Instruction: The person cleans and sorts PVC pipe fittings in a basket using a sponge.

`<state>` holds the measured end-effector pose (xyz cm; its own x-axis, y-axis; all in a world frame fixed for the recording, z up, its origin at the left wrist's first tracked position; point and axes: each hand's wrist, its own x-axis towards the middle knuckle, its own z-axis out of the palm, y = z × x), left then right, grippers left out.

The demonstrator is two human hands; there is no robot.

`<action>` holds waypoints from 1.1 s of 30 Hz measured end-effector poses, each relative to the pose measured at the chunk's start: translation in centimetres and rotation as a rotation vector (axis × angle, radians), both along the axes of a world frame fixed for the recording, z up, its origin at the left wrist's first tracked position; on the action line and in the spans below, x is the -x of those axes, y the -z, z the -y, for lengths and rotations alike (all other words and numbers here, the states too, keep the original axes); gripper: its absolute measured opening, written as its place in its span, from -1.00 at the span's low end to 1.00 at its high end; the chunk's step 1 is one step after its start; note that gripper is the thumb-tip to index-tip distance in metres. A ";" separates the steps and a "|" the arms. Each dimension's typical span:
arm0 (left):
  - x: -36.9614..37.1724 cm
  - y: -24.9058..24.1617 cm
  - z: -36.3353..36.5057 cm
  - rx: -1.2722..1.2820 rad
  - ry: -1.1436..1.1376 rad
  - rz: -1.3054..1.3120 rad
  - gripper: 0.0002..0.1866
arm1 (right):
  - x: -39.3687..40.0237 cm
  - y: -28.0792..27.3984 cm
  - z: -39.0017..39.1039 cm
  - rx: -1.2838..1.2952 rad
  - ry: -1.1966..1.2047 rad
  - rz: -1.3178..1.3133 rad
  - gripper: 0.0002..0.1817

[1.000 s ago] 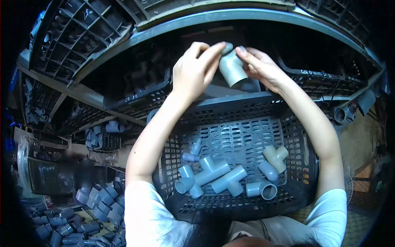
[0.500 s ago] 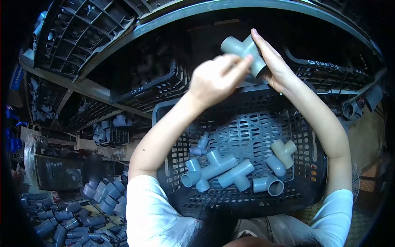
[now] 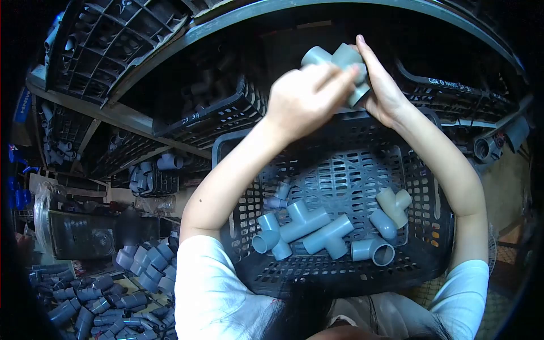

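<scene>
A grey-green tee-shaped pipe fitting (image 3: 347,56) is held up above the far rim of a black plastic basket (image 3: 334,290). My right hand (image 3: 385,90) supports the fitting from its right side, thumb and fingers around its edge. Against its front, my left hand (image 3: 311,96) is closed, fingers bent and slightly blurred; whether it holds anything small is hidden. Inside the basket lie several grey fittings, among them a tee (image 3: 330,237), an elbow (image 3: 372,251), a rounded cap-like piece (image 3: 383,224) and a beige tee (image 3: 394,207).
Shelf crates of fittings surround the basket: one at the left (image 3: 209,116), one at the right (image 3: 453,93), one at the upper left (image 3: 119,42). A metal shelf beam (image 3: 133,124) crosses behind. Loose grey fittings (image 3: 102,300) are heaped at the lower left.
The fitting has turned slightly in my hands, its near branch now facing more upward. My left hand has shifted a little to the right. The view has moved slightly.
</scene>
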<state>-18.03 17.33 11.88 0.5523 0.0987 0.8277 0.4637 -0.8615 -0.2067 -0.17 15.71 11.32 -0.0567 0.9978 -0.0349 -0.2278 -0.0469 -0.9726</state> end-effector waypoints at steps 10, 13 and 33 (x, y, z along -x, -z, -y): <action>0.6 -0.1 -0.1 -0.037 -0.067 0.000 -0.61 | -0.2 -0.1 -0.4 -0.121 0.044 0.099 -0.13; 1.4 -0.4 -2.0 0.007 -0.193 0.127 -0.73 | -0.7 -0.5 -0.3 -0.150 0.006 0.204 -0.14; 0.6 0.0 -0.7 -0.082 -0.041 0.048 -0.56 | -0.3 -0.8 0.0 -0.162 0.164 0.195 -0.28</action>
<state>-18.61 18.07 11.83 0.5084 0.0513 0.8596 0.5092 -0.8229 -0.2521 0.13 15.73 12.13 0.0976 0.9866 0.1306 -0.0281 0.1339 -0.9906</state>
